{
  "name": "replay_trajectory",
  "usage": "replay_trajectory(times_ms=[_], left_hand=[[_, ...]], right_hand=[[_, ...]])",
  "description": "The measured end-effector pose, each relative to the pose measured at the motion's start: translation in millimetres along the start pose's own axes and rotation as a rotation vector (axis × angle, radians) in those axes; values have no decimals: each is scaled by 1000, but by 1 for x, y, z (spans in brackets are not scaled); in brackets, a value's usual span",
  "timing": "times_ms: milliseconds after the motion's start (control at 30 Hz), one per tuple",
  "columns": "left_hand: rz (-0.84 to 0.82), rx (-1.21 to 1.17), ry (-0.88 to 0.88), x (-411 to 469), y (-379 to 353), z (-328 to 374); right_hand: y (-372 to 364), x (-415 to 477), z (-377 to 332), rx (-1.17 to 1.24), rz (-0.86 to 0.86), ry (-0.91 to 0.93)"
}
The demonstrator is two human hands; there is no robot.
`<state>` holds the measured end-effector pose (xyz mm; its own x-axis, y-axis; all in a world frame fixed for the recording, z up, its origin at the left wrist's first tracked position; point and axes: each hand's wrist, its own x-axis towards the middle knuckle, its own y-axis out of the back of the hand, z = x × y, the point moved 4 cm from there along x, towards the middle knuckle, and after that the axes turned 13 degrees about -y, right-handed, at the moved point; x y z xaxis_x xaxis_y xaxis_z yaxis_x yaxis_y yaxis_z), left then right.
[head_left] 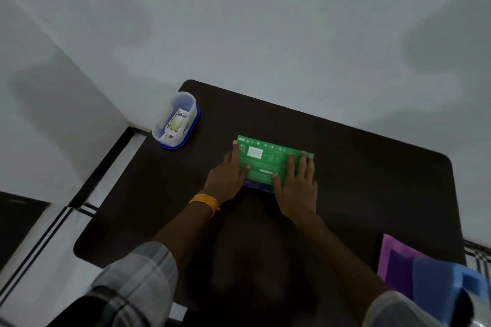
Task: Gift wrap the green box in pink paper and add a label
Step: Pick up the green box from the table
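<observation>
— While both hands lie on the green box [268, 159], how much open room is around it?

— Plenty. It lies flat near the middle of the dark table [372, 167], well apart from every edge. Bare tabletop runs to its right and its far side. To the left it runs up to a clear container [186, 103] on a blue base, which stands just inside the rounded far left corner.

— And how do the hands sit?

— The left hand [225, 178] is at the box's left end, fingers straight along that end and thumb laid on top. The right hand [297, 186] lies flat over the right part of the top, fingers straight and slightly spread. Neither curls round the box; both rest on it with open fingers.

— What about the near right?

— The pink paper [393, 257] lies at the table's near right edge, well apart from the box. A blue thing [438, 279] covers its near right part, and the frame cuts both off, so I cannot tell what the blue thing is.

— What else is hard to make out?

— The print on the box is too small to read. Its near side shows only as a dark strip between the thumbs. In the container a pale green label [176, 122] with a wavy dark outline is plain; the pieces under it are unclear. A heavy shadow darkens the near tabletop between the forearms.
</observation>
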<state>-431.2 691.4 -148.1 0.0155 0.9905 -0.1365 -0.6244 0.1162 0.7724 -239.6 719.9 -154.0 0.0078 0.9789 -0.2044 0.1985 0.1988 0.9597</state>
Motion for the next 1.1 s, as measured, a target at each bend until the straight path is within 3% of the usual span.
replay_trajectory(times_ms=[400, 667, 900, 1100], left_hand=[[208, 114, -241, 12, -7, -22], [208, 215, -278, 28, 4, -22], [160, 377, -240, 31, 11, -15], [119, 450, -233, 4, 12, -8]], right_hand=[[-5, 10, -2, -6, 209, 40], [-2, 21, -6, -46, 334, 91], [3, 28, -4, -56, 227, 177], [12, 1, -5, -243, 124, 203]])
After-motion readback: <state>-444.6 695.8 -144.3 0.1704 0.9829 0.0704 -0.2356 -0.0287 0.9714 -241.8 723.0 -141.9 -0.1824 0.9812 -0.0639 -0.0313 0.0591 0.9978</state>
